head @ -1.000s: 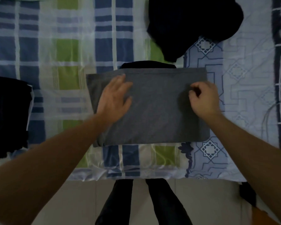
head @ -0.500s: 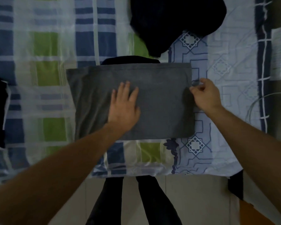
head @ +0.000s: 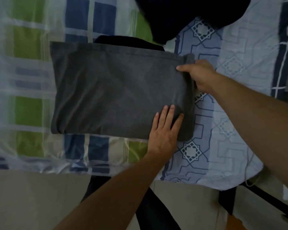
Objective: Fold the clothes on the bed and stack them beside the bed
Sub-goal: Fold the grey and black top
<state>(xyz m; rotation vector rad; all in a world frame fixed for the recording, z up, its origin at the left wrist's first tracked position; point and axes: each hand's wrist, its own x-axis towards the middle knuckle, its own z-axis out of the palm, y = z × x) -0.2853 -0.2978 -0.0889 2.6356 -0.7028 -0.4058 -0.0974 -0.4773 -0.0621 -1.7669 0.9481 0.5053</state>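
Grey garment, part-folded, lay flat on the bed [head: 32,90].

The left hand [head: 163,131] pressed flat, fingers straight, on the grey garment [head: 113,93] at its 5 o'clock corner. The right hand [head: 201,75] pinched the 3 o'clock edge. A dark garment [head: 186,15] lay at 12 o'clock.

One folded grey garment [head: 116,90], two dark garments [head: 181,15] [head: 123,41], two hands [head: 163,130] [head: 201,74], one bed [head: 28,103].
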